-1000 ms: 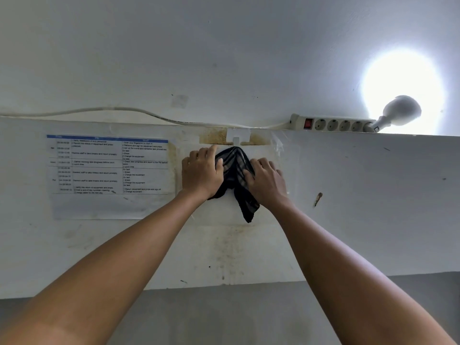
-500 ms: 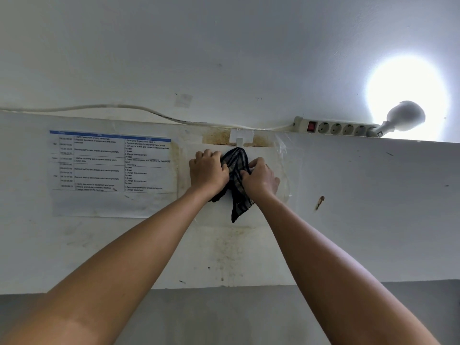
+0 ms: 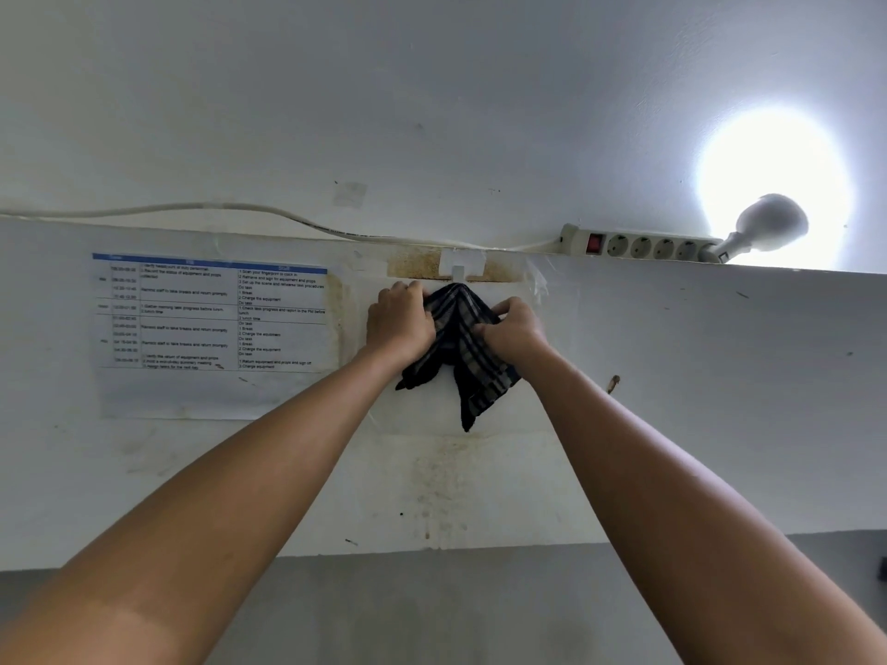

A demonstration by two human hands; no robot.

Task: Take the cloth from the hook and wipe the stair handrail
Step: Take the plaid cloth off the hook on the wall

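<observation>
White stained wall [image 3: 672, 400] filling frame; left hand [image 3: 399, 324], right hand [image 3: 514, 328] gripping plaid cloth [image 3: 461, 343] under hook [image 3: 458, 270] at centre; fingertips hiding in folds.

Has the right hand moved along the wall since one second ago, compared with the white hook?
No clear move. The right hand still grips the cloth just below and right of the hook, as before.
</observation>
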